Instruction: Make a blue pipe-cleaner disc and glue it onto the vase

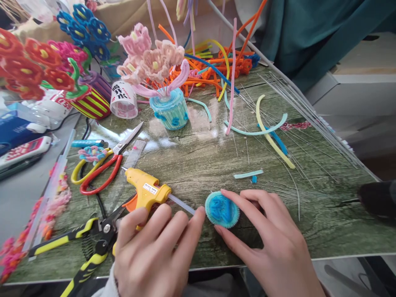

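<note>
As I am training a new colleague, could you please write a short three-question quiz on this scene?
1. Which hand pinches the round blue fuzzy piece with a light-blue rim?
2. True or false: the yellow plastic glue gun is to the left of that piece.
3. Fill in: the pale-pink fuzzy flowers stand in a ____ round fuzzy pot.

Key: 1, the right hand; 2, true; 3, light-blue.

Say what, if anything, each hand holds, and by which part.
The right hand holds the blue disc by its rim, between thumb and finger. Whether the left hand grips the glue gun cannot be told.
</note>
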A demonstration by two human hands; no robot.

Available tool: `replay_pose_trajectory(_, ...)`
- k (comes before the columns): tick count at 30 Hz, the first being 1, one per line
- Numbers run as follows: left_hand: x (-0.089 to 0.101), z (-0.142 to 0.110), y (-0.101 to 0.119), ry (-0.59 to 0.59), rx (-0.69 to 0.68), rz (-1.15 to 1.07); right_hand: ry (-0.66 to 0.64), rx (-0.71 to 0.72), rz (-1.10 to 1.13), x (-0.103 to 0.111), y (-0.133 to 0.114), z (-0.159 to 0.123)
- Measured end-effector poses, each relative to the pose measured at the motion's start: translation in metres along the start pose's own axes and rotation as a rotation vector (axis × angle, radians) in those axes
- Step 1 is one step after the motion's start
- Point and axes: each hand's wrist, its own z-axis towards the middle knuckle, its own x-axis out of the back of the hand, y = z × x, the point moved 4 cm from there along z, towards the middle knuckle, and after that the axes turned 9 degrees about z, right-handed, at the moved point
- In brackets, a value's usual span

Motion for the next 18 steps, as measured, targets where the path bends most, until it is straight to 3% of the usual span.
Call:
replay_pose_trajectory(8, -0.014, 0.002, 0.009, 0.101, 0.006, -0.113, 0.006, -0.03, 0.02, 0.0, 0.001, -0.001)
replay_pose_trajectory(18, -0.018, 0.0, 0.008, 0.074, 0.02, -0.138, -0.005, -0.041, 0.025, -0.001, 0.002, -0.002)
